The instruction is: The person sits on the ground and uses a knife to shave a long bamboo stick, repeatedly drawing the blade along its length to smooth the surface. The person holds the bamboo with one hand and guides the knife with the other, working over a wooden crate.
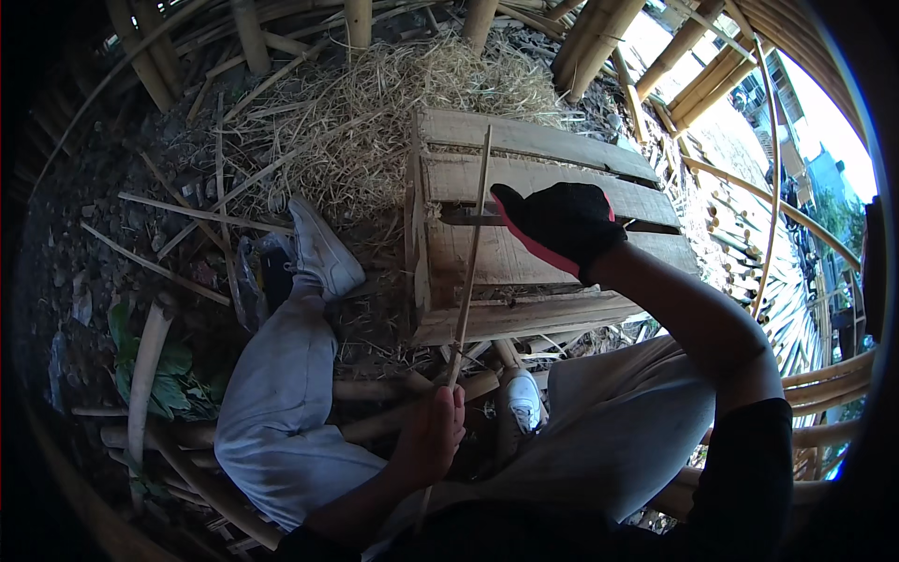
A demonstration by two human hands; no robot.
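My left hand (433,440), bare, is closed around the lower part of a long, thin bamboo strip (474,248). The strip slants upward and away from me, passing over the left side of a wooden slatted crate (552,253). On my right hand (559,225) is a black glove with red-pink edging. Its fingers are curled round a knife, mostly hidden by the glove. A narrow, dark blade (459,220) seems to stick out to the left and cross the strip; shadow between the slats makes its outline hard to read.
Pale shavings (356,131) are heaped behind the crate. Loose bamboo strips (201,217) lie on the dark ground at left, near my shoe (323,251). Bamboo poles (599,42) stand along the far side. Cut bamboo pieces (740,234) lie in sunlight at right.
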